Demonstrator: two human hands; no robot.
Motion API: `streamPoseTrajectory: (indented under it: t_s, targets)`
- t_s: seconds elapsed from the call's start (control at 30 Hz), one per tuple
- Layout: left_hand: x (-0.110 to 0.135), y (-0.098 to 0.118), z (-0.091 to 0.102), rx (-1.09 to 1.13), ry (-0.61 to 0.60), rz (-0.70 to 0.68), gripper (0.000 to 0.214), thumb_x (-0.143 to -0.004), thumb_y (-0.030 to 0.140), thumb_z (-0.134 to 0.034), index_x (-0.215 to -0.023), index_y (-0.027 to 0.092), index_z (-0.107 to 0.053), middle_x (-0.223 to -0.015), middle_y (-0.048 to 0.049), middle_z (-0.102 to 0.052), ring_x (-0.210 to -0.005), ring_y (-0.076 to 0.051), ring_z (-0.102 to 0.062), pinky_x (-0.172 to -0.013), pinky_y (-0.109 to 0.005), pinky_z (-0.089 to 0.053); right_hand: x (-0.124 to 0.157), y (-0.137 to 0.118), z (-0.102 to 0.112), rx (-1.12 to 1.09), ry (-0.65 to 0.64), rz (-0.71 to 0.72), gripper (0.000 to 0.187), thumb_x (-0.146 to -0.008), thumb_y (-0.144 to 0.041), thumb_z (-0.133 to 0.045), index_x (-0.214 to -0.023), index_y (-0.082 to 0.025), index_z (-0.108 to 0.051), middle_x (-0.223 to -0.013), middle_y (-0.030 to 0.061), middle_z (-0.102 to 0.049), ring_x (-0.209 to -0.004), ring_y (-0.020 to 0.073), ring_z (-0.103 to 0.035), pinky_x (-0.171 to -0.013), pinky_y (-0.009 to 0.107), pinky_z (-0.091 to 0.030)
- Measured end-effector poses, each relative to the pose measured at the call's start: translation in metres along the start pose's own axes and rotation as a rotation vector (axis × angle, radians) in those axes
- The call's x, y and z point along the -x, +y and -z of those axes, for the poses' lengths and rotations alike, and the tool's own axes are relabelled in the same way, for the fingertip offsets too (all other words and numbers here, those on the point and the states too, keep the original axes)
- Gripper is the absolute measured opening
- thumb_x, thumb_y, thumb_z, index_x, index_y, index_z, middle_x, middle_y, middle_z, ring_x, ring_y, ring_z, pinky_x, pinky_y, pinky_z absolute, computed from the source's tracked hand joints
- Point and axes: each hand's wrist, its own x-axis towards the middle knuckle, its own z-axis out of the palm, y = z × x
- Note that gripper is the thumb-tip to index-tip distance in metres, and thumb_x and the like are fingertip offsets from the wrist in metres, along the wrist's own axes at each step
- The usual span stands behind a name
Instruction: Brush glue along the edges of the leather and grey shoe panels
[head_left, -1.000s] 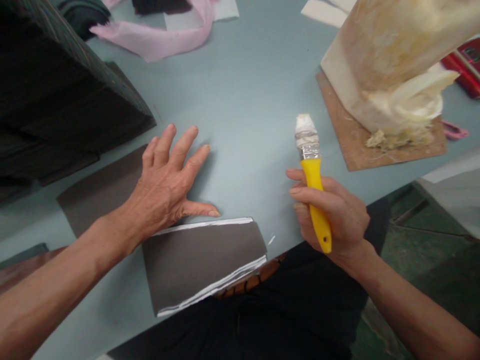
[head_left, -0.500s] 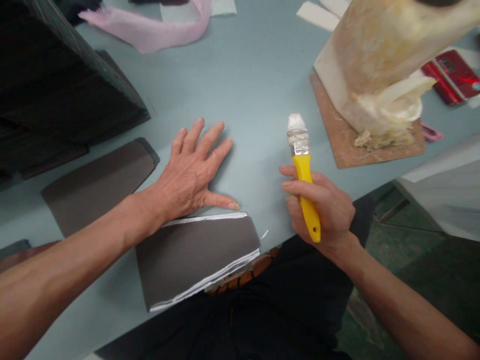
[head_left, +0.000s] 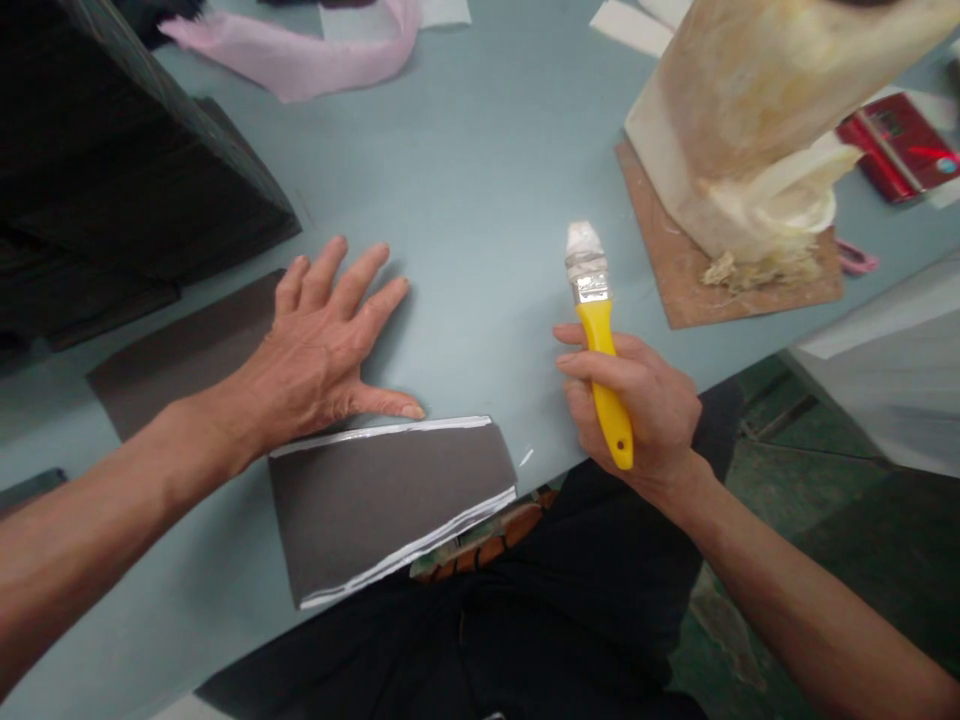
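My left hand (head_left: 322,350) lies flat and open on the pale blue table (head_left: 480,170), fingers spread, its thumb along the far white-edged side of a dark grey sheet (head_left: 382,500) at the table's near edge. The hand partly overlaps a second dark sheet (head_left: 172,360) to the left. My right hand (head_left: 637,410) is closed round the yellow handle of a paintbrush (head_left: 596,320), whose white, glue-coated bristles point away from me, just above the table.
A glue-crusted cream container (head_left: 750,120) stands on a brown board (head_left: 675,270) at the right. A tall black stack (head_left: 112,170) fills the left. Pink fabric (head_left: 300,60) lies at the back, a red packet (head_left: 900,140) at far right.
My left hand slid left, back over the second dark sheet, after reaching right half a second ago. The brush hand has stayed almost still.
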Motion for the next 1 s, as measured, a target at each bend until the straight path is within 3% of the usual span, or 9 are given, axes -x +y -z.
streamPoseTrajectory:
  t_s: [0.23, 0.3, 0.4, 0.57, 0.73, 0.87, 1.0]
  targets:
    - [0.0, 0.005, 0.003, 0.023, 0.04, -0.01, 0.128, -0.073, 0.106, -0.042, -0.163, 0.016, -0.044, -0.179, -0.0251, -0.025, -0.164, -0.059, -0.01, -0.129, -0.079, -0.003, 0.002, -0.001, 0.0, 0.003, 0.0, -0.041, 0.026, -0.101, -0.019, -0.066, -0.122, -0.034, -0.063, -0.119, 0.0037, -0.083, -0.103, 0.0222, -0.082, -0.085, 0.034, -0.068]
    - [-0.008, 0.014, 0.001, 0.001, 0.009, -0.012, 0.125, -0.076, 0.103, -0.046, -0.165, 0.016, -0.039, -0.179, -0.0258, -0.022, -0.165, -0.058, -0.008, -0.129, -0.078, -0.004, 0.002, -0.001, 0.0, 0.019, -0.001, -0.047, 0.024, -0.102, -0.02, -0.066, -0.121, -0.034, -0.064, -0.118, 0.0034, -0.084, -0.102, 0.0221, -0.082, -0.084, 0.034, -0.068]
    - [-0.027, 0.032, -0.006, 0.008, -0.034, -0.021, 0.121, -0.077, 0.1, -0.053, -0.168, 0.022, -0.034, -0.182, -0.0196, -0.019, -0.167, -0.055, -0.005, -0.131, -0.074, -0.002, 0.001, -0.001, 0.0, 0.021, 0.0, -0.047, 0.024, -0.102, -0.02, -0.066, -0.121, -0.034, -0.065, -0.118, 0.0044, -0.083, -0.103, 0.0224, -0.082, -0.086, 0.035, -0.068]
    - [-0.057, 0.053, -0.008, 0.026, -0.009, -0.068, 0.125, -0.077, 0.105, -0.039, -0.167, 0.019, -0.034, -0.182, -0.0186, -0.019, -0.167, -0.053, -0.005, -0.132, -0.075, -0.001, -0.001, 0.0, -0.001, 0.006, 0.016, -0.017, 0.025, -0.101, -0.017, -0.065, -0.122, -0.03, -0.065, -0.119, 0.0053, -0.083, -0.106, 0.0214, -0.082, -0.09, 0.033, -0.067]
    - [-0.047, 0.04, 0.001, 0.03, 0.028, -0.045, 0.13, -0.075, 0.106, -0.032, -0.167, 0.014, -0.034, -0.181, -0.0221, -0.019, -0.167, -0.054, -0.007, -0.13, -0.078, -0.002, -0.001, 0.001, -0.001, -0.003, 0.031, 0.002, 0.025, -0.099, -0.013, -0.067, -0.12, -0.026, -0.065, -0.118, 0.0082, -0.083, -0.107, 0.0207, -0.082, -0.091, 0.03, -0.066]
    - [-0.026, 0.024, -0.003, 0.021, 0.02, -0.083, 0.134, -0.07, 0.108, -0.035, -0.166, 0.015, -0.036, -0.18, -0.0219, -0.023, -0.166, -0.056, -0.01, -0.13, -0.078, -0.005, -0.003, -0.001, 0.0, 0.0, 0.022, -0.005, 0.027, -0.099, -0.012, -0.066, -0.12, -0.028, -0.064, -0.117, 0.008, -0.083, -0.106, 0.0213, -0.082, -0.088, 0.032, -0.067]
    - [-0.024, 0.024, -0.008, -0.006, 0.006, -0.078, 0.129, -0.071, 0.105, -0.049, -0.166, 0.019, -0.034, -0.181, -0.0205, -0.022, -0.166, -0.055, -0.011, -0.13, -0.078, -0.008, -0.004, -0.002, 0.001, 0.003, 0.016, -0.004, 0.027, -0.099, -0.011, -0.064, -0.12, -0.027, -0.063, -0.117, 0.0083, -0.083, -0.106, 0.0211, -0.082, -0.087, 0.033, -0.067]
